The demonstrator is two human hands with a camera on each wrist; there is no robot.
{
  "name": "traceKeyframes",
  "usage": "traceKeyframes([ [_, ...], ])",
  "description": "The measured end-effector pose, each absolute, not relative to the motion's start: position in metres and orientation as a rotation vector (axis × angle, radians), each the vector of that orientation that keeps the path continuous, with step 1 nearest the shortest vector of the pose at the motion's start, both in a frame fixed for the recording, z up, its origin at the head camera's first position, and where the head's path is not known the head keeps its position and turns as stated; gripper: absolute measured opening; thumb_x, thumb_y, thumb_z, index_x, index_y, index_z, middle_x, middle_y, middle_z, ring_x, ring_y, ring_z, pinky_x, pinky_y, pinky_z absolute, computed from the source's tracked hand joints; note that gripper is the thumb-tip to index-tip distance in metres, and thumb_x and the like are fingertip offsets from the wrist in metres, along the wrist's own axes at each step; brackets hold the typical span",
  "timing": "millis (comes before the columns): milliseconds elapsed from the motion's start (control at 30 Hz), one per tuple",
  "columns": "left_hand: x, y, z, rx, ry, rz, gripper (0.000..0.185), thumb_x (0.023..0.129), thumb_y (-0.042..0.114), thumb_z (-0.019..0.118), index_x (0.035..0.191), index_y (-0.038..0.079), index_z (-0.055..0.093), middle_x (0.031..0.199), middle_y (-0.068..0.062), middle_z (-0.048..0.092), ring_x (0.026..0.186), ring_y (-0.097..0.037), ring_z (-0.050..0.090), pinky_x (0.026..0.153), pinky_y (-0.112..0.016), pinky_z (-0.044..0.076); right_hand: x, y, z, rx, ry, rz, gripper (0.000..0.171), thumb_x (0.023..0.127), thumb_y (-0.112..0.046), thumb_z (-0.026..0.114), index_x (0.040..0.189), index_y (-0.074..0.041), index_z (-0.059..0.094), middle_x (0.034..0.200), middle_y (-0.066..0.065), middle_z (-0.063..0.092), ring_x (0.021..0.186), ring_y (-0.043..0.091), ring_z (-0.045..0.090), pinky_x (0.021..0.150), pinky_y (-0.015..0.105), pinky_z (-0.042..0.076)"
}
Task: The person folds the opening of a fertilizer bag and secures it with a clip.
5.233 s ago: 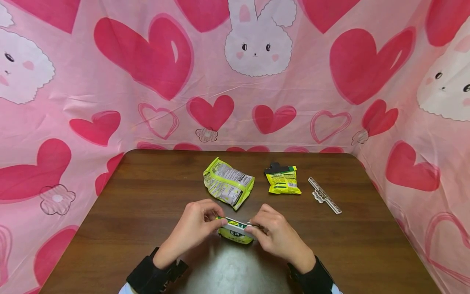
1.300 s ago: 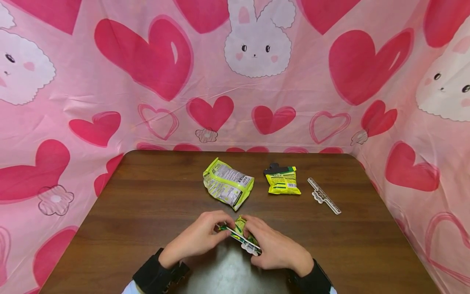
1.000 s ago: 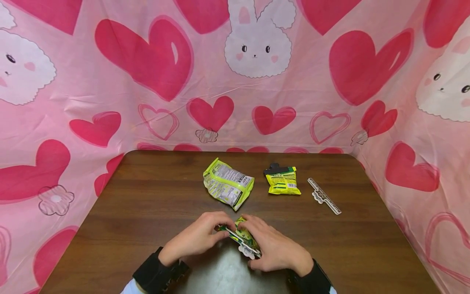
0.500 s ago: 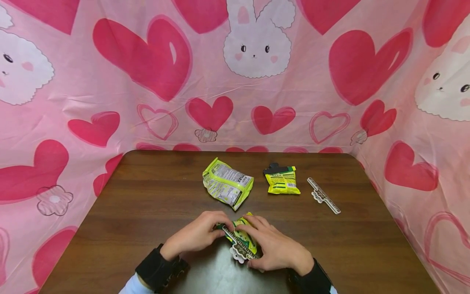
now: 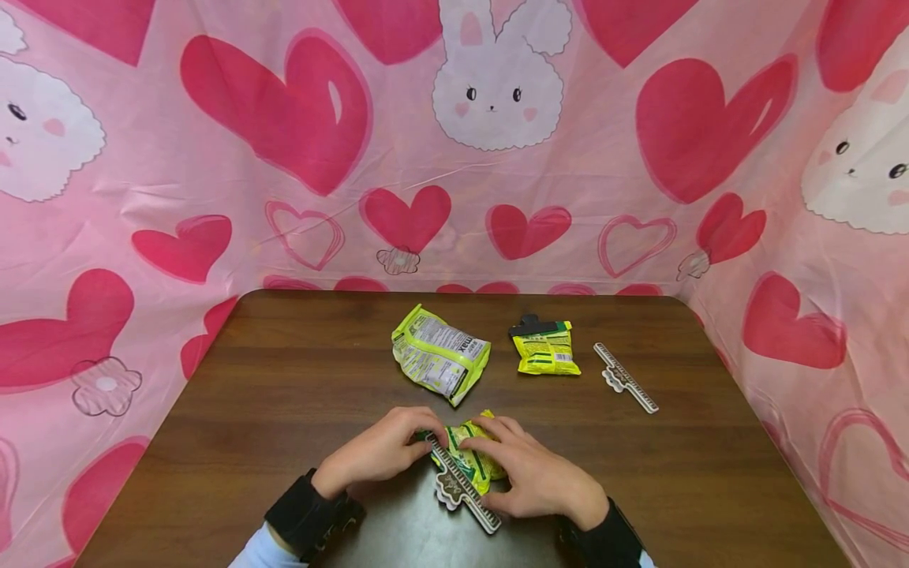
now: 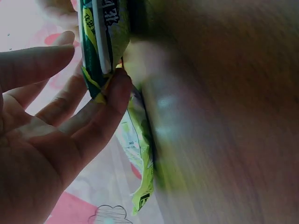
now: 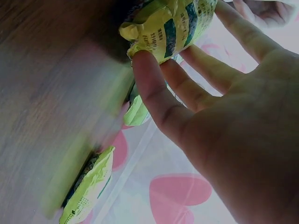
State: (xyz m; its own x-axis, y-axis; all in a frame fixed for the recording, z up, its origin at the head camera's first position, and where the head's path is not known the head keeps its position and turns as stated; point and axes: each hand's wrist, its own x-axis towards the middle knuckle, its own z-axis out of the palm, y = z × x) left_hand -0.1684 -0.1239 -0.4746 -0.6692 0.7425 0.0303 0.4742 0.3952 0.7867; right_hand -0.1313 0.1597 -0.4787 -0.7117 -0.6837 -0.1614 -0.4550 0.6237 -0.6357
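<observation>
A small yellow-green snack packet [image 5: 474, 451] lies on the brown table [image 5: 284, 394] between my two hands. A white ridged sealing clip [image 5: 460, 487] is clamped across its near end and sticks out toward me. My left hand [image 5: 420, 446] pinches the packet's left end, its thumb on the edge of the packet [image 6: 100, 51] beside the white bar of the clip [image 6: 101, 32]. My right hand [image 5: 497, 467] holds the right side, fingers laid over the top and thumb pressed on a corner of the packet [image 7: 170, 28].
Farther back lie a larger crumpled yellow bag [image 5: 440, 355], a small yellow packet closed with a black clip [image 5: 545, 347] and a loose white clip [image 5: 626, 377]. Pink heart-and-rabbit cloth [image 5: 454, 158] walls in the table on three sides.
The clipped packet has been turned from standing on edge to lying flatter, and the clip has swung round toward me. Both hands stayed on it in the same spot.
</observation>
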Motion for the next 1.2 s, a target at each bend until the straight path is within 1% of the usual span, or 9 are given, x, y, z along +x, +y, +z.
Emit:
traceKeyframes([
  [167,-0.1684,-0.1238,-0.4736,1.045,2.33,1.12,0.023,0.104,-0.001,0.062,0.112,0.015,0.076,0.113,0.006,0.068,0.11,-0.012,0.063,0.097,-0.044,0.052,-0.1319,0.1609,-0.4783,-0.911,2.469,-0.775,0.071,0.087,-0.013,0.077,0.151,-0.033,0.054,0.168,0.003,0.031,0.152,0.03,0.025,0.111,0.065,0.035],
  [367,-0.1663,-0.1246,-0.4717,1.027,2.366,1.046,0.026,0.106,0.0,0.059,0.118,0.016,0.076,0.118,0.007,0.066,0.114,-0.011,0.06,0.1,-0.043,0.05,-0.1322,0.1616,-0.4765,-0.889,2.5,-0.729,0.071,0.086,-0.008,0.079,0.148,-0.035,0.057,0.163,0.001,0.037,0.146,0.028,0.032,0.11,0.063,0.036],
  [500,-0.1651,-0.1271,-0.4699,1.026,2.416,1.008,0.029,0.105,-0.001,0.058,0.12,0.016,0.075,0.123,0.006,0.062,0.116,-0.017,0.059,0.099,-0.044,0.049,-0.1328,0.1621,-0.4766,-0.885,2.541,-0.724,0.066,0.086,-0.008,0.08,0.144,-0.033,0.06,0.156,0.002,0.042,0.14,0.027,0.036,0.11,0.062,0.036],
  [600,-0.1645,-0.1288,-0.469,1.029,2.442,0.992,0.029,0.105,-0.001,0.058,0.123,0.016,0.073,0.126,0.004,0.059,0.117,-0.019,0.058,0.098,-0.045,0.049,-0.1327,0.1627,-0.4762,-0.883,2.563,-0.736,0.063,0.085,-0.01,0.082,0.141,-0.031,0.062,0.149,0.003,0.046,0.135,0.028,0.04,0.107,0.061,0.039],
  [733,-0.1637,-0.1291,-0.469,1.025,2.465,0.966,0.029,0.107,0.002,0.059,0.129,0.016,0.072,0.132,0.004,0.056,0.12,-0.017,0.055,0.101,-0.046,0.047,-0.1319,0.1637,-0.4749,-0.856,2.588,-0.768,0.058,0.084,-0.014,0.086,0.136,-0.029,0.065,0.137,-0.001,0.048,0.125,0.024,0.044,0.101,0.053,0.046],
  [833,-0.1631,-0.1286,-0.469,1.015,2.48,0.951,0.03,0.106,0.003,0.06,0.13,0.016,0.07,0.134,0.004,0.053,0.122,-0.016,0.053,0.103,-0.046,0.046,-0.1314,0.1641,-0.4744,-0.843,2.608,-0.766,0.056,0.084,-0.019,0.088,0.134,-0.028,0.065,0.132,-0.004,0.049,0.119,0.022,0.045,0.095,0.048,0.049],
  [900,-0.1628,-0.1282,-0.4687,1.011,2.487,0.948,0.03,0.105,0.002,0.061,0.131,0.015,0.07,0.135,0.003,0.053,0.123,-0.017,0.052,0.103,-0.046,0.046,-0.1315,0.1646,-0.4741,-0.833,2.613,-0.749,0.056,0.084,-0.024,0.089,0.134,-0.029,0.065,0.133,-0.004,0.049,0.12,0.022,0.045,0.094,0.048,0.05],
  [1100,-0.1625,-0.1281,-0.4687,0.994,2.49,0.918,0.03,0.106,0.004,0.061,0.133,0.015,0.068,0.138,0.001,0.052,0.126,-0.018,0.052,0.105,-0.047,0.046,-0.132,0.1666,-0.4724,-0.791,2.598,-0.69,0.059,0.084,-0.04,0.09,0.134,-0.031,0.062,0.138,-0.003,0.05,0.123,0.025,0.046,0.096,0.054,0.048],
  [1200,-0.1625,-0.1287,-0.4686,0.967,2.48,0.91,0.028,0.107,0.007,0.061,0.133,0.016,0.068,0.135,0.002,0.054,0.122,-0.017,0.054,0.102,-0.046,0.047,-0.1316,0.1673,-0.4711,-0.783,2.573,-0.687,0.061,0.083,-0.043,0.09,0.135,-0.033,0.06,0.141,-0.001,0.049,0.124,0.026,0.046,0.099,0.058,0.045],
])
